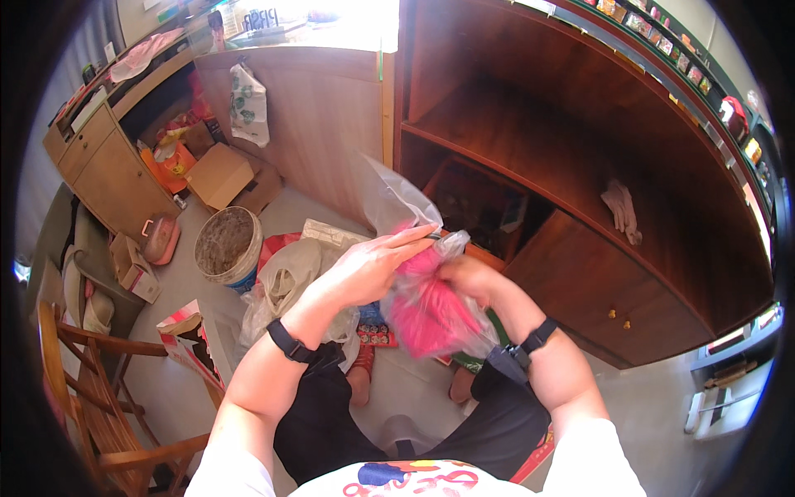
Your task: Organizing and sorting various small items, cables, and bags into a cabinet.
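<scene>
A clear plastic bag (pixel 435 317) with bright pink contents hangs in front of me, above the floor between my knees. My right hand (pixel 473 276), somewhat blurred, is closed around the gathered neck of the bag. At the bag's upper left lies my left hand (pixel 379 264), its fingers stretched along the plastic; whether they grip it is hard to tell. A loose flap of clear plastic (pixel 397 192) rises beyond my fingers. Under my hands, red packs with round items (pixel 376 335) rest on the floor, partly covered by the bag.
A dark wooden cabinet (pixel 596 267) with open shelves stands ahead and right; a crumpled glove (pixel 621 211) lies on its shelf. To the left are a dirty bucket (pixel 228 245), whitish plastic bags (pixel 289 279), a torn carton (pixel 192 338), cardboard boxes (pixel 220 176) and a wooden chair (pixel 93 373).
</scene>
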The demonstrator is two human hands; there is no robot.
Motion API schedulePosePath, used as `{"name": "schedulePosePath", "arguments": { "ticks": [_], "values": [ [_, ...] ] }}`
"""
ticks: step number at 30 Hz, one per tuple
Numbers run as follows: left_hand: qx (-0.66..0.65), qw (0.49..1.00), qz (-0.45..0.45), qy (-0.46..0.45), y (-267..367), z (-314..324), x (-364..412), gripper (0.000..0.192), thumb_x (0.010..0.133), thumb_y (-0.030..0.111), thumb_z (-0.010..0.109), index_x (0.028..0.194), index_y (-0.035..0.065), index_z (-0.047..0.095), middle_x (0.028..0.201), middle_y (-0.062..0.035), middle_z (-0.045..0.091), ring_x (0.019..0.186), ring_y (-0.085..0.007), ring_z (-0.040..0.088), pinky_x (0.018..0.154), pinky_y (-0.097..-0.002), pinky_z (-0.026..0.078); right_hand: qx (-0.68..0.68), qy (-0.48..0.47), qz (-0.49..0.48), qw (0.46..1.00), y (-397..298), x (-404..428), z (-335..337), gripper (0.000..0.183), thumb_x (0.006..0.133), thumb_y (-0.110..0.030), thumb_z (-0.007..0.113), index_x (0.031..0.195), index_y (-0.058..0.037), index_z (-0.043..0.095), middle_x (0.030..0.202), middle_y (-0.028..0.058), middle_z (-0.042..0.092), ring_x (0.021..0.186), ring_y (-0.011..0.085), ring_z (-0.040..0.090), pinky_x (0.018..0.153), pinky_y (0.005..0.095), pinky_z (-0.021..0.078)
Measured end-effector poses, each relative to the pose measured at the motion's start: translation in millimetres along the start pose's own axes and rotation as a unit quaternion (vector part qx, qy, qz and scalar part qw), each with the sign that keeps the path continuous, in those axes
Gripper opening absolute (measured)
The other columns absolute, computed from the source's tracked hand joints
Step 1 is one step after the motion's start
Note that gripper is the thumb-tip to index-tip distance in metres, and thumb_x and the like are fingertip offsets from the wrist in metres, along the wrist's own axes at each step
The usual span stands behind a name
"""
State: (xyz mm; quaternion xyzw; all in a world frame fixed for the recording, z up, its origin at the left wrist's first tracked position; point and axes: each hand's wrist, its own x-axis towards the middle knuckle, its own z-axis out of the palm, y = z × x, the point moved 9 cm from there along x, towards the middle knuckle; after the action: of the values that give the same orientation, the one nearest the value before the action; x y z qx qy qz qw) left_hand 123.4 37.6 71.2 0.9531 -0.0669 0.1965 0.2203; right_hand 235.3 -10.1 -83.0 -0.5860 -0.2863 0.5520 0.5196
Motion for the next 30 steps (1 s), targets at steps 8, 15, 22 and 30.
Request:
{"name": "schedulePosePath", "arguments": {
  "ticks": [8, 15, 22, 30],
  "values": [
    [-0.006, 0.994, 0.032, -0.101, 16, 23, -1, 0.062, 0.065, -0.008, 0.053, 0.125, 0.0076, 0.056, 0.139, -0.0032, 0.047, 0.113, -0.0291, 0.056, 0.089, -0.0376, 0.049, -0.014, 0.074, -0.053, 0.996, -6, -5, 2, 0.027, 0.091, -0.014, 0.053, 0.114, -0.0053, 0.063, 0.106, 0.007, 0.065, 0.092, 0.0166, 0.062, 0.08, 0.0338, 0.0504],
    [-0.02, 0.994, -0.062, -0.085, -24, 23, -10, 0.081, 0.061, -0.013, 0.051, 0.138, 0.0102, 0.042, 0.149, -0.0071, 0.032, 0.124, -0.0335, 0.046, 0.096, -0.0386, 0.045, 0.345, 0.151, -0.117, 0.919, -36, -14, -50, 0.027, 0.092, -0.01, 0.045, 0.107, 0.0046, 0.061, 0.103, 0.0169, 0.064, 0.091, 0.0266, 0.064, 0.079, 0.041, 0.0548],
    [-0.097, 0.993, -0.062, 0.032, -19, 9, -4, 0.082, 0.063, -0.015, 0.044, 0.142, 0.0033, 0.032, 0.153, -0.0097, 0.024, 0.138, -0.0314, 0.028, 0.109, -0.0366, 0.033, 0.155, 0.193, -0.082, 0.965, 12, 19, -69, 0.036, 0.091, -0.02, 0.057, 0.118, 0.0026, 0.059, 0.107, 0.0102, 0.064, 0.093, 0.018, 0.061, 0.079, 0.0306, 0.0488],
    [-0.138, 0.964, -0.154, 0.165, -64, -19, -15, 0.079, 0.063, -0.015, 0.04, 0.14, 0.0011, 0.036, 0.15, -0.0132, 0.031, 0.14, -0.0281, 0.027, 0.113, -0.0336, 0.023, -0.103, 0.087, -0.248, 0.959, -104, -68, -14, 0.027, 0.095, -0.014, 0.052, 0.116, 0.0007, 0.059, 0.108, 0.0106, 0.065, 0.096, 0.0195, 0.064, 0.086, 0.0313, 0.0499]
  ]
}}
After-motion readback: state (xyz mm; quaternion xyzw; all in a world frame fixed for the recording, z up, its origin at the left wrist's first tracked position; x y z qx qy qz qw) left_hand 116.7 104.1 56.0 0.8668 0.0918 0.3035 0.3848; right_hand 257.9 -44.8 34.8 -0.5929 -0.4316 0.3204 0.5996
